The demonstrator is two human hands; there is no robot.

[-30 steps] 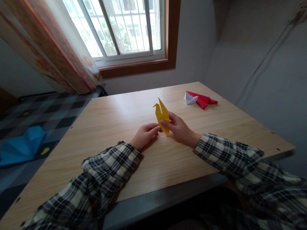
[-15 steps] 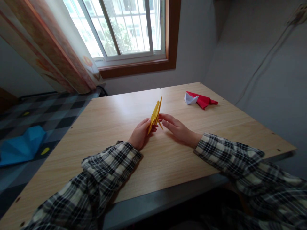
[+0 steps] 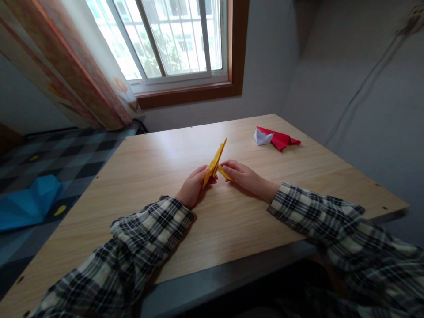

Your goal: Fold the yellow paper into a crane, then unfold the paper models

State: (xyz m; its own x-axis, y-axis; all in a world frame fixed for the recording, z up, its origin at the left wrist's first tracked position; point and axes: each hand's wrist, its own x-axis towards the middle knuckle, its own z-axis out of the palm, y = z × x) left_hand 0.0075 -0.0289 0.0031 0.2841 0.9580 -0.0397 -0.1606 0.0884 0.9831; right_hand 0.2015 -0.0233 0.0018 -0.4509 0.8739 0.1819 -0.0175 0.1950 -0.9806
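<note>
A folded yellow paper figure (image 3: 216, 160), with thin pointed flaps like an origami crane, is held a little above the middle of the wooden table (image 3: 251, 234). My left hand (image 3: 192, 185) is closed on its lower left part, the thumb in front and fingertips showing beneath. On the other side, my right hand (image 3: 243, 176) pinches a yellow flap that sticks out to the right and down. Part of the figure is hidden by the fingers.
Toward the table's far right lie a small white paper boat (image 3: 263, 138) and a red folded paper piece (image 3: 281, 140), touching or overlapping. A creased blue paper (image 3: 31, 201) rests on the checked cloth (image 3: 79, 152) at left. Behind stands a window (image 3: 172, 44) with a curtain (image 3: 76, 57).
My right hand has closed on the lower right flap, which now stands further out from the body. The figure's upper points have tipped slightly to the right.
</note>
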